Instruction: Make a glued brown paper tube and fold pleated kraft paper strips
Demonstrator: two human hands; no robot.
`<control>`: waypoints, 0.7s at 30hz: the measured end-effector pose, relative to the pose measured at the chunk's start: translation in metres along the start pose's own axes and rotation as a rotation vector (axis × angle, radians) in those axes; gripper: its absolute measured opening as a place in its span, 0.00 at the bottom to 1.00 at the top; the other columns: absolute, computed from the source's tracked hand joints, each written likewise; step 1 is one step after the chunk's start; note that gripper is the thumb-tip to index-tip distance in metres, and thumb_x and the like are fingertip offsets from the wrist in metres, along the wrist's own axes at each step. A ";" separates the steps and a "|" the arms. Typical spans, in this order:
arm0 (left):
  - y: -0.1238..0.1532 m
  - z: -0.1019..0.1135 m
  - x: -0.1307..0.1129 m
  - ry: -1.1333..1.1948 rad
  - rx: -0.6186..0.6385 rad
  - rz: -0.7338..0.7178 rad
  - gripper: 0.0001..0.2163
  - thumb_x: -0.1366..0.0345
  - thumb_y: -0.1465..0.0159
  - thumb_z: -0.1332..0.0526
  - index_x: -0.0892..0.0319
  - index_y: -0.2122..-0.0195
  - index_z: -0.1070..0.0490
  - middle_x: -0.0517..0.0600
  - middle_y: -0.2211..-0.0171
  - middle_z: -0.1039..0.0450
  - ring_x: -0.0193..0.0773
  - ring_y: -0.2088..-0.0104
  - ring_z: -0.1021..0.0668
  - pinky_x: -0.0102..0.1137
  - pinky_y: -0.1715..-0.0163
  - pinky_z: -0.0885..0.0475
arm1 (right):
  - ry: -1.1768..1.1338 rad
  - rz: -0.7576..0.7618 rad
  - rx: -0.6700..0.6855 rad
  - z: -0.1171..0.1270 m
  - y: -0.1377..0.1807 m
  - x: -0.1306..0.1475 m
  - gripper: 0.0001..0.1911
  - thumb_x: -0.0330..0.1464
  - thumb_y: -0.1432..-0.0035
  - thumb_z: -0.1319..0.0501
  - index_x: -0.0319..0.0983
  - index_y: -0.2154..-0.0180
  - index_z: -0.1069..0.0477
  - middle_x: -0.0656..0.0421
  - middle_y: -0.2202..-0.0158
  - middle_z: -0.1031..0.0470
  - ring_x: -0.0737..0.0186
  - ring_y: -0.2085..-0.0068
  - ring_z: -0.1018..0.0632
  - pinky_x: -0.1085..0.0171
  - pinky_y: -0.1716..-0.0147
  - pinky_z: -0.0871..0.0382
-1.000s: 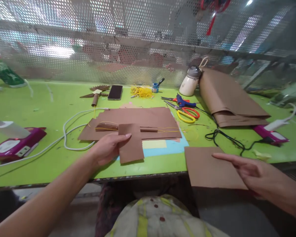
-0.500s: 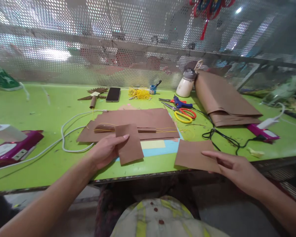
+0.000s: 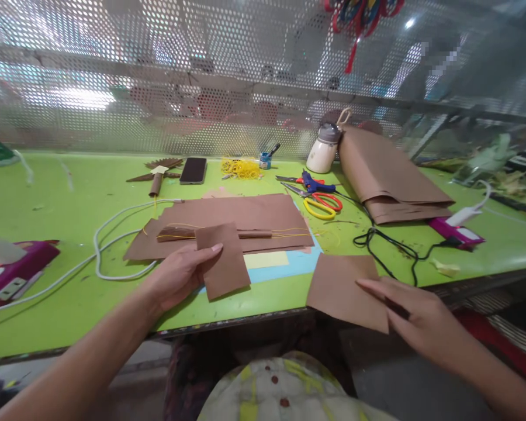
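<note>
Perforated screen (image 3: 158, 76) rises behind the back edge of your green table (image 3: 39, 234). Folded brown paper (image 3: 390, 169) lies toward the table's back right corner. Mid-table, brown sheets (image 3: 267, 207) lie over blue paper (image 3: 307, 263). Your right hand (image 3: 414, 313) pinches the square card (image 3: 344, 289) between thumb and fingers, partly out past the front edge. Your left hand (image 3: 179, 275) has its thumb clamped on the narrow card (image 3: 225, 269), just inside that edge. Near the back edge are the phone (image 3: 193, 170), yellow strands (image 3: 241, 168) and, smallest, the blue pot (image 3: 265, 161).
</note>
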State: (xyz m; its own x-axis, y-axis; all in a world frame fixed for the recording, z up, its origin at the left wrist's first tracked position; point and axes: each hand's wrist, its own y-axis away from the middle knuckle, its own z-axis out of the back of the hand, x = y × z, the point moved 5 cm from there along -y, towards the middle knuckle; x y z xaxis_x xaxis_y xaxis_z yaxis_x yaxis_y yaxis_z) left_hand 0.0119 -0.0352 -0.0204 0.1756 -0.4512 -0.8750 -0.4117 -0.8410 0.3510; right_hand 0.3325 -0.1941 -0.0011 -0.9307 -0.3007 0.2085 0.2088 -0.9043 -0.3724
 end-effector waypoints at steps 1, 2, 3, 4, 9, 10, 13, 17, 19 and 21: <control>0.000 0.000 0.000 -0.003 -0.006 -0.001 0.07 0.70 0.41 0.36 0.61 0.61 0.23 0.51 0.59 0.20 0.37 0.63 0.19 0.27 0.63 0.22 | -0.003 0.003 -0.008 -0.003 -0.003 0.002 0.17 0.25 0.42 0.49 0.35 0.54 0.26 0.51 0.58 0.20 0.59 0.57 0.20 0.66 0.60 0.24; 0.001 0.000 0.000 -0.005 -0.013 -0.006 0.07 0.70 0.41 0.36 0.61 0.61 0.23 0.52 0.59 0.20 0.37 0.63 0.19 0.27 0.63 0.22 | -0.009 0.003 -0.013 -0.004 -0.005 0.003 0.17 0.25 0.41 0.49 0.36 0.54 0.26 0.51 0.58 0.20 0.59 0.57 0.20 0.66 0.59 0.24; 0.001 0.000 0.000 -0.007 -0.018 -0.007 0.07 0.70 0.41 0.36 0.61 0.61 0.23 0.52 0.59 0.20 0.37 0.62 0.19 0.27 0.63 0.22 | -0.018 -0.001 -0.007 -0.004 -0.006 0.002 0.17 0.26 0.41 0.48 0.36 0.54 0.27 0.51 0.58 0.20 0.59 0.57 0.20 0.66 0.59 0.24; 0.001 0.000 0.000 -0.009 -0.025 -0.007 0.07 0.70 0.41 0.36 0.61 0.61 0.23 0.53 0.59 0.21 0.38 0.62 0.19 0.27 0.64 0.22 | -0.026 -0.007 0.003 -0.002 -0.005 0.001 0.17 0.26 0.41 0.48 0.37 0.53 0.27 0.52 0.57 0.21 0.60 0.57 0.20 0.66 0.59 0.24; 0.000 0.001 0.001 -0.014 -0.032 0.000 0.09 0.69 0.41 0.36 0.61 0.59 0.23 0.54 0.56 0.22 0.40 0.60 0.20 0.28 0.62 0.22 | -0.004 -0.075 0.023 0.026 0.008 -0.015 0.16 0.32 0.40 0.45 0.45 0.51 0.27 0.56 0.57 0.20 0.57 0.57 0.19 0.62 0.61 0.23; -0.001 0.001 0.001 -0.012 -0.028 -0.005 0.09 0.69 0.41 0.36 0.61 0.59 0.23 0.54 0.56 0.22 0.40 0.60 0.20 0.28 0.62 0.22 | 0.004 -0.084 0.022 0.030 0.010 -0.018 0.16 0.33 0.41 0.44 0.46 0.52 0.27 0.56 0.58 0.20 0.56 0.58 0.19 0.61 0.62 0.23; -0.002 0.002 0.000 0.007 -0.015 -0.021 0.09 0.68 0.41 0.36 0.60 0.59 0.23 0.54 0.56 0.22 0.39 0.61 0.20 0.28 0.62 0.22 | 0.021 -0.071 0.015 0.032 0.012 -0.021 0.16 0.32 0.41 0.45 0.45 0.53 0.26 0.54 0.59 0.20 0.54 0.59 0.19 0.60 0.62 0.23; -0.001 0.003 -0.003 0.054 -0.022 -0.059 0.09 0.69 0.41 0.36 0.60 0.59 0.23 0.54 0.57 0.21 0.40 0.61 0.20 0.30 0.62 0.22 | 0.065 -0.017 -0.010 0.021 0.006 -0.021 0.18 0.27 0.40 0.49 0.40 0.52 0.26 0.49 0.59 0.21 0.52 0.58 0.20 0.60 0.64 0.23; 0.000 0.004 -0.004 0.062 -0.034 -0.066 0.09 0.70 0.41 0.36 0.60 0.59 0.23 0.53 0.57 0.21 0.39 0.62 0.20 0.29 0.63 0.22 | 0.073 -0.008 -0.014 0.016 0.004 -0.024 0.19 0.26 0.40 0.49 0.40 0.52 0.27 0.49 0.59 0.22 0.53 0.58 0.20 0.60 0.64 0.24; 0.000 0.005 -0.005 0.064 -0.036 -0.069 0.09 0.69 0.42 0.36 0.60 0.60 0.23 0.53 0.58 0.21 0.39 0.63 0.20 0.29 0.64 0.22 | 0.070 0.002 -0.019 0.014 0.002 -0.027 0.19 0.26 0.40 0.50 0.40 0.51 0.28 0.49 0.58 0.22 0.53 0.57 0.20 0.60 0.63 0.24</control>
State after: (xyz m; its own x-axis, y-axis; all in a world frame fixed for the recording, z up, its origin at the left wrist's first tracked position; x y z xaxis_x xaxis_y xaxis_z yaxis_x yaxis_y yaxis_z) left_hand 0.0066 -0.0316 -0.0174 0.2602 -0.4088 -0.8747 -0.3642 -0.8806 0.3032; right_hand 0.3621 -0.1921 0.0057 -0.9492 -0.2796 0.1447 0.2050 -0.8977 -0.3901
